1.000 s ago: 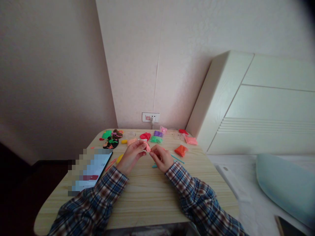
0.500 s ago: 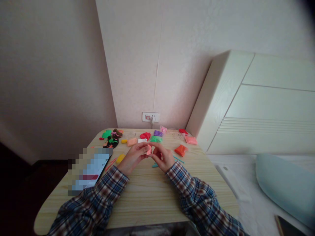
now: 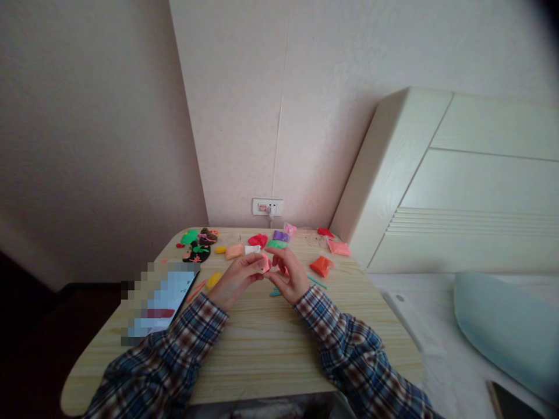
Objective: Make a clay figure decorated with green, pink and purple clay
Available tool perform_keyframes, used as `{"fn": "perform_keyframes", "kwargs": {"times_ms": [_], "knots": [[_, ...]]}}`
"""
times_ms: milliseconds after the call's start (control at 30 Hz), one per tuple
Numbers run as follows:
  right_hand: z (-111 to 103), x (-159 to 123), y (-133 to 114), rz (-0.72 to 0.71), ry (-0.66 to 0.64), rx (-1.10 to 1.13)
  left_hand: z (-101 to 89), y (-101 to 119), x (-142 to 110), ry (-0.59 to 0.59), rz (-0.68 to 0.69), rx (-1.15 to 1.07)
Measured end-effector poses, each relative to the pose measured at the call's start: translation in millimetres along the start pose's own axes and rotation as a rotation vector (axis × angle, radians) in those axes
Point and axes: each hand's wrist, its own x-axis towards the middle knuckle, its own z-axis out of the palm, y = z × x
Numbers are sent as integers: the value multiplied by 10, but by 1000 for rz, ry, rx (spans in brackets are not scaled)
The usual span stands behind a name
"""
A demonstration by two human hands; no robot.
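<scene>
My left hand [image 3: 236, 278] and my right hand [image 3: 289, 276] meet above the middle of a light wooden table [image 3: 262, 343]. Both pinch a small piece of pink clay [image 3: 265, 263] between their fingertips. My right hand's fingers are raised and curled round the far side of the piece. Both arms wear plaid sleeves. A thin teal stick [image 3: 315, 282] lies on the table just right of my right hand, and a yellow clay lump [image 3: 213, 281] lies left of my left hand.
Several small bags of coloured clay lie along the table's far edge, among them an orange one [image 3: 321, 266], a salmon one [image 3: 339, 248] and a red one [image 3: 257, 240]. A black clay figure [image 3: 197, 251] sits far left. A phone [image 3: 159, 299] lies at left. A white headboard [image 3: 454, 186] stands at right.
My right hand has turned and lifted its fingers up against the pink clay. The piece has shifted slightly between the fingertips. Left hand stays nearly in place.
</scene>
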Motion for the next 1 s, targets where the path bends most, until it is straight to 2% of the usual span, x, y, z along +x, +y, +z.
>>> {"fn": "perform_keyframes", "kwargs": {"times_ms": [300,633,800,1000], "knots": [[-25,21,-35,-52,47,5,16,21,-9,-14,17,53],[-30,29,-44,-61,115,-26,34,43,-25,-66,-53,28],[-43,43,-45,-70,90,-1,-2,47,-13,-5,-38,80],[-51,44,-41,-87,51,-5,-4,49,-11,-31,-9,134]]}}
